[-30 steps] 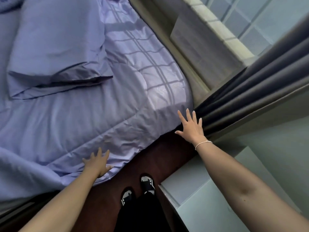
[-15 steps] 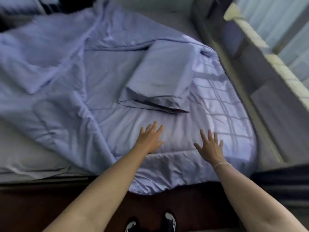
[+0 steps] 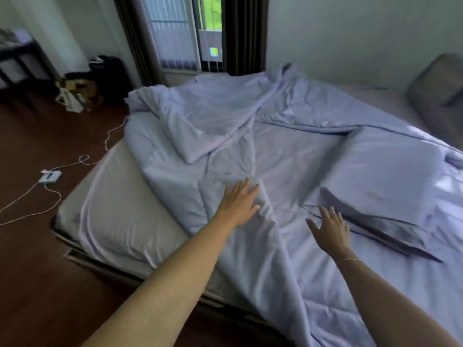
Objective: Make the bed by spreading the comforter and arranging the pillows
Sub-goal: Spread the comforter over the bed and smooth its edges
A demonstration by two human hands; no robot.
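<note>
The comforter (image 3: 250,136) lies on the bed (image 3: 112,216) but is not spread yet: it is bunched and folded back toward 11–12 o'clock, near the window (image 3: 185,28), and the mattress side at 9 o'clock is bare. One corner is folded over on itself, approx. in the middle of the heap.

The left hand (image 3: 238,204) rests flat on a ridge of the comforter, fingers straight and close together, palm down. It seems to press or smooth the fold, not to grip it, though the view is a bit blurred so I am not sure if the thumb catches some cloth. The right hand (image 3: 330,229) is at 3 o'clock from the left one, fingers spread apart and holding nothing; I cannot tell if it hovers or touches the cloth. It sits just beside the edge of the pillow (image 3: 380,176), which lies on top of the comforter at 2 o'clock.

My judgement: the pillow is in the wrong place for now, bc the comforter cannot be pulled flat w/ it on top. A 2nd, grey pillow (image 3: 438,78) leans at the wall at 1 o'clock.
</note>
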